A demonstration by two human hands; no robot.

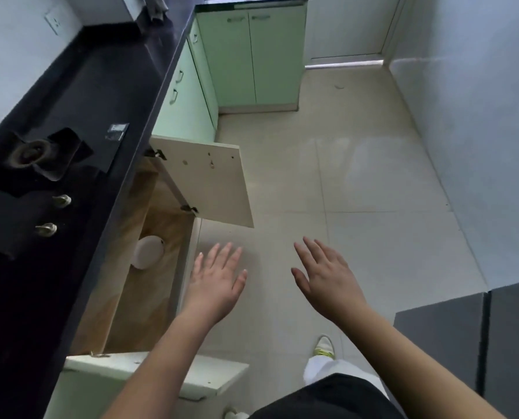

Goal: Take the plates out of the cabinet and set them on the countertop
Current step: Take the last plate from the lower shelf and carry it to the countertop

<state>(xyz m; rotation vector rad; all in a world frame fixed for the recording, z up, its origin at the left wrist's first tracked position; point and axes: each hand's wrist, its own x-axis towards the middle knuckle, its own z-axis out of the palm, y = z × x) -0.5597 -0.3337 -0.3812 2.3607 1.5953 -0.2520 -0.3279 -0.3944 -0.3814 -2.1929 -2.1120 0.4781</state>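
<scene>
Inside the open cabinet point(149, 267), at about ten o'clock from the left hand point(219, 279), lies a white plate point(148, 251); I count only one, perhaps a stack. Both doors point(210, 179) stand wide, so the way in is free. Two hands hover over the floor, the right hand point(324, 276) too, fingers spread, holding nothing. The black countertop point(107, 86) waits above.

one camera only, worn on my head, looking forward and steeply down, wide-angle (straight edges bow at the borders). the countertop point(80, 95) runs along the left, the open cabinet point(149, 267) near below, floor point(358, 192) stretching far.
</scene>
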